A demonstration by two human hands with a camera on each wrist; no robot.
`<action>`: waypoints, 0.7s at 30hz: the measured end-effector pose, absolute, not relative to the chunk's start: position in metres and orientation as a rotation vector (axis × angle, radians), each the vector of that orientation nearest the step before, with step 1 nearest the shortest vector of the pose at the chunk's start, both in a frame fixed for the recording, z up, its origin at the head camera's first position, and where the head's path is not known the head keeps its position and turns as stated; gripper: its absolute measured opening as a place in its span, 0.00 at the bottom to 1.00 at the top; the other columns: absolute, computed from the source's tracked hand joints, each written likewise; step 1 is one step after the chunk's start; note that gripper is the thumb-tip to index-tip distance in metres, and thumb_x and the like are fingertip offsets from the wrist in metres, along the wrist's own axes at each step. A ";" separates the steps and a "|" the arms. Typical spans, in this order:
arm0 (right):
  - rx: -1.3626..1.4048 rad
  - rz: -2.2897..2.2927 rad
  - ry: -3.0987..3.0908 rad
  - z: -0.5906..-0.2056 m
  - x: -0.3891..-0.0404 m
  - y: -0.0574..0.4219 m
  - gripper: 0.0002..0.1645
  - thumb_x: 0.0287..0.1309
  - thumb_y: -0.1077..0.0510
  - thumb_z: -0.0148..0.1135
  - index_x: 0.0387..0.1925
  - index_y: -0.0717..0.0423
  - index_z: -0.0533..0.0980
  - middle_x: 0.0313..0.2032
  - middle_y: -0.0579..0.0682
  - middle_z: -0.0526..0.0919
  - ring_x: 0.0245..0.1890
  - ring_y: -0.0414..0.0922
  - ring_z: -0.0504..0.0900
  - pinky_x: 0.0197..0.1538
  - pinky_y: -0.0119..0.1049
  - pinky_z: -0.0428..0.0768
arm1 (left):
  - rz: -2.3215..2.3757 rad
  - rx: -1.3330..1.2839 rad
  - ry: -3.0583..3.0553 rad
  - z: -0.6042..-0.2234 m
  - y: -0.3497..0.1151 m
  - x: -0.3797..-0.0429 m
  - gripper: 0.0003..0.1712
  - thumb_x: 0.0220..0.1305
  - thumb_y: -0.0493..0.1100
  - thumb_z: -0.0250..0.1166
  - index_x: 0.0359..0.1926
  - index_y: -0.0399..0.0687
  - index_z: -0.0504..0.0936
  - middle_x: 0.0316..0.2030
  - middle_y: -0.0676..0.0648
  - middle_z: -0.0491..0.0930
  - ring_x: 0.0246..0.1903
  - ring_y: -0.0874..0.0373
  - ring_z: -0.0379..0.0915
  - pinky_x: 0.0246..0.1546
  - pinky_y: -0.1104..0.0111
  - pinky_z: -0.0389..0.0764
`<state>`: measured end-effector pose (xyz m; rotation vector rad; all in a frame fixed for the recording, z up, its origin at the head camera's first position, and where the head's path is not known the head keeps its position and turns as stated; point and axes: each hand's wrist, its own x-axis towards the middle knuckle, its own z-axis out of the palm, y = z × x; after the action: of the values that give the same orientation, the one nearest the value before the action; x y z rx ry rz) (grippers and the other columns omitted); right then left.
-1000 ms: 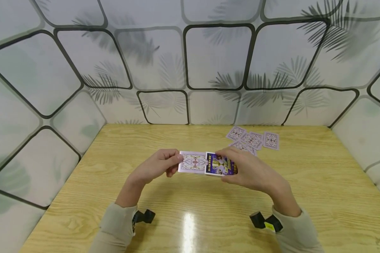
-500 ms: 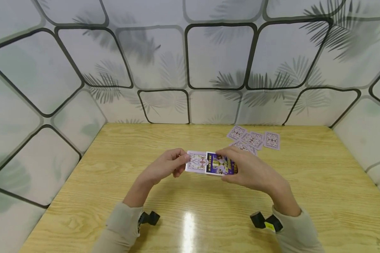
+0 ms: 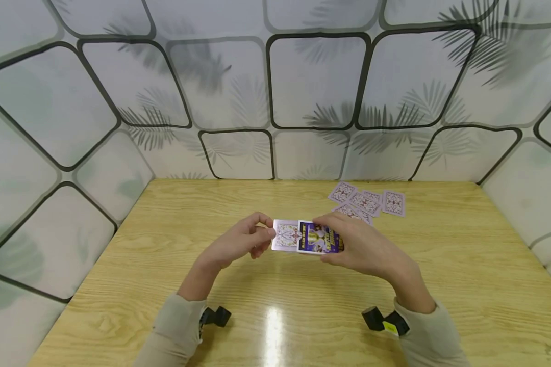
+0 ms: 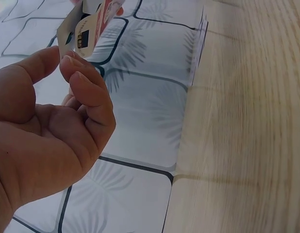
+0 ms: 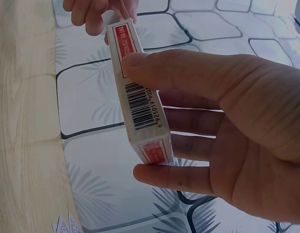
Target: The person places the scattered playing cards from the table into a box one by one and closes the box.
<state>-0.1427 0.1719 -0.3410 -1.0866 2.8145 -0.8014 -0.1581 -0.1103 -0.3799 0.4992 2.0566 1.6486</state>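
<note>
My right hand grips a purple playing-card box above the table, its open end toward the left. In the right wrist view, the thumb presses the box's narrow side above a barcode, with fingers along the opposite side. A patterned playing card sticks partly out of the box, back side up. At the card's outer end, my left hand pinches the edge between thumb and forefinger. The left wrist view shows the card's edge at these fingertips, beside the box's pale flap.
Several loose playing cards lie face down, partly overlapping, at the back right of the wooden table. A patterned wall rises behind the table's far edge. Black devices are strapped to both wrists.
My left hand has moved right, and the card has slid further into the box, so less of it shows. Over the last half second there is little movement. The right hand stays in place.
</note>
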 end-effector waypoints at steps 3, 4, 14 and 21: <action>-1.086 -0.794 2.823 -0.340 -0.142 0.171 0.38 0.44 0.53 0.75 0.59 0.54 0.71 0.52 0.47 0.78 0.44 0.40 0.76 0.46 0.37 0.76 | 1.652 0.488 2.051 -0.380 -0.108 -0.157 0.17 0.71 0.47 0.53 0.51 0.41 0.62 0.22 0.47 0.69 0.20 0.57 0.63 0.23 0.68 0.69; -1.088 -0.791 2.825 -0.340 -0.142 0.171 0.38 0.44 0.53 0.75 0.59 0.54 0.71 0.52 0.47 0.78 0.44 0.40 0.76 0.46 0.38 0.76 | 1.650 0.486 2.054 -0.380 -0.107 -0.157 0.18 0.71 0.47 0.54 0.52 0.42 0.62 0.23 0.46 0.70 0.20 0.57 0.64 0.23 0.68 0.70; -1.092 -0.772 2.823 -0.340 -0.140 0.167 0.38 0.44 0.54 0.75 0.58 0.54 0.71 0.51 0.46 0.78 0.45 0.40 0.76 0.48 0.39 0.76 | 1.611 0.421 2.133 -0.381 -0.100 -0.154 0.26 0.68 0.51 0.57 0.60 0.48 0.61 0.42 0.32 0.73 0.32 0.49 0.75 0.33 0.58 0.79; -1.102 -0.767 2.805 -0.341 -0.140 0.165 0.38 0.45 0.53 0.74 0.59 0.55 0.71 0.52 0.46 0.77 0.46 0.40 0.75 0.48 0.38 0.76 | 1.600 0.404 2.160 -0.380 -0.095 -0.151 0.26 0.67 0.51 0.58 0.60 0.50 0.61 0.41 0.40 0.74 0.32 0.50 0.74 0.34 0.53 0.78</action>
<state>-0.1395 0.1653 -0.3412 -1.1024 2.8054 -0.7674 -0.1509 -0.0946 -0.3801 0.4037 2.1599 1.6004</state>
